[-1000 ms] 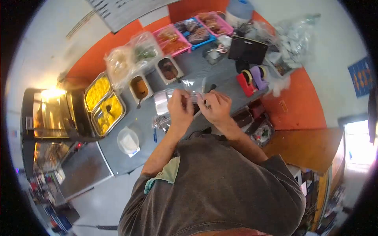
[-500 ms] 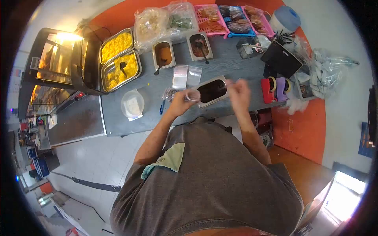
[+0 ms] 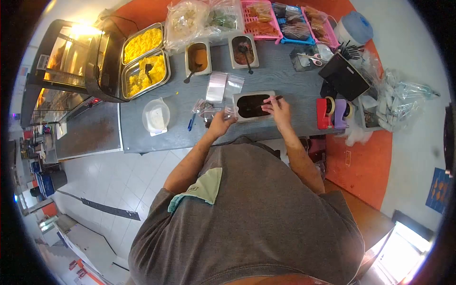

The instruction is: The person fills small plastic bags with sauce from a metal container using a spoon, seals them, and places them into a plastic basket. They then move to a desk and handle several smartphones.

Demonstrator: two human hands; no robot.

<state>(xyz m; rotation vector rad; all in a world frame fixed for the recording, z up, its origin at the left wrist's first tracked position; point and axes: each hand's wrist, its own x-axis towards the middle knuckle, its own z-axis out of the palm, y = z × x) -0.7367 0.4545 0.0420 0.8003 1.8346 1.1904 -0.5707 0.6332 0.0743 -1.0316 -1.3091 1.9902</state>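
Note:
My left hand point(image 3: 221, 124) is closed on a small clear plastic bag point(image 3: 230, 112), held against the near-left corner of a metal pan point(image 3: 270, 93) of dark sauce. In my right hand point(image 3: 280, 113), at the pan's right end, the fingers pinch the dark handle of a spoon point(image 3: 274, 99); its bowl is hard to make out against the sauce. Flat stacks of clear zip bags point(image 3: 216, 86) lie just beyond my left hand. Several small filled packets point(image 3: 199, 107) and a blue pen point(image 3: 191, 122) are to its left.
A round white plastic tub point(image 3: 156, 116) stands at left, near trays of yellow food point(image 3: 146, 73) and a lit display warmer point(image 3: 66, 71). Farther back are an orange-sauce pan point(image 3: 202, 56), another pan with a spoon point(image 3: 242, 50) and baskets of packets point(image 3: 260, 21). Tape dispensers point(image 3: 332, 114) stand at right.
My right hand, blurred above the pan's right end before, has come lower and left over the sauce. The small bag in my left hand has tilted and its round mouth no longer shows.

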